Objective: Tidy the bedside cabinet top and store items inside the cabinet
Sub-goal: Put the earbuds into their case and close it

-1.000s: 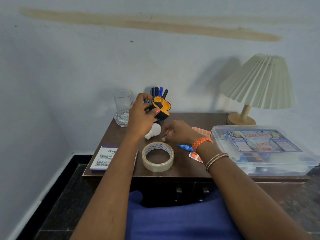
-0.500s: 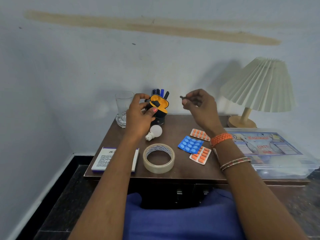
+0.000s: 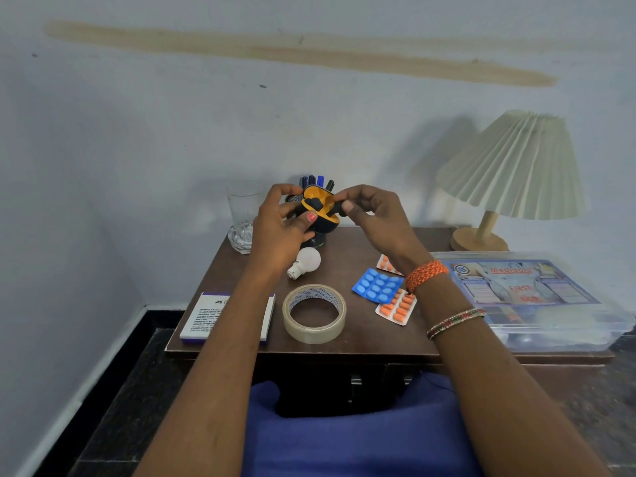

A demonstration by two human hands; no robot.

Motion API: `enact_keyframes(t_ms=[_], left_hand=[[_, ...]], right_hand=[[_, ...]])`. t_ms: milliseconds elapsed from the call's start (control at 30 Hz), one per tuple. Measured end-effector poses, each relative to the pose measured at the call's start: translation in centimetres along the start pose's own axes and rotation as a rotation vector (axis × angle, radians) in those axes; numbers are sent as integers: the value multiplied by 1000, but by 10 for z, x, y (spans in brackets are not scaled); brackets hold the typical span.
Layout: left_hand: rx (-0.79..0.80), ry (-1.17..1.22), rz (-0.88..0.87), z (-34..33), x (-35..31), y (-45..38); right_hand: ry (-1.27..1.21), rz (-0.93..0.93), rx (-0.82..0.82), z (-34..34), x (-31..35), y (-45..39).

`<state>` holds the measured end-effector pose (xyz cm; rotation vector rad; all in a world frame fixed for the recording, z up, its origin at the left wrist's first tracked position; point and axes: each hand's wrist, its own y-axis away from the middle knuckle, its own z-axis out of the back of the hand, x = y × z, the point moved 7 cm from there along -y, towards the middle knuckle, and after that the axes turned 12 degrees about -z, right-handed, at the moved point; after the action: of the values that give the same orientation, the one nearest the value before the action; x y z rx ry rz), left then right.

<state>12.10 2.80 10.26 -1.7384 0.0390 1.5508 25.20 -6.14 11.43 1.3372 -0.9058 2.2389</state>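
Head view, centre of the frame. The left hand [image 3: 280,232] is cradling an open earbud case [image 3: 318,210], black outside and orange inside, above the back of the cabinet top [image 3: 358,339]; its fingers are wrapped around the case body and the thumb is lying across the front. One earbud appears to be sitting in a socket already. The right hand [image 3: 373,215] is pinching a second small black earbud [image 3: 335,211] between thumb and forefinger, with its tip at the rim of the case.

The step in hand is judged to be seating the loose earbud in its case. The next move calls for lining the bud up with the free socket, pressing it home, and shutting the lid before the case can be stored.

Still lying on the cabinet top: a tape roll [image 3: 314,313] at lower centre, a white bulb [image 3: 306,263] just behind it, a small box [image 3: 229,318] at lower left, blue and orange pill strips [image 3: 378,285] to the right of the tape, a glass [image 3: 242,215] and a pen holder [image 3: 316,182] at the back, a lamp [image 3: 512,170] and a first-aid box [image 3: 526,297] at right. Most of the tidying seems undone.
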Motion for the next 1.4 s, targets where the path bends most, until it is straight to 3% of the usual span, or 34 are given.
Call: enact_keyframes(t_ms=[600,900,1400], left_hand=[[-13,35,17,0,4,-1],[-5,-10,2,0,4,-1],[-81,134,41,3,0,0]], right_hand=[[-18,-45,-2,2,-6,-4],[98,3,-99,-2,4,2],[147,80,-139,-7,16,8]])
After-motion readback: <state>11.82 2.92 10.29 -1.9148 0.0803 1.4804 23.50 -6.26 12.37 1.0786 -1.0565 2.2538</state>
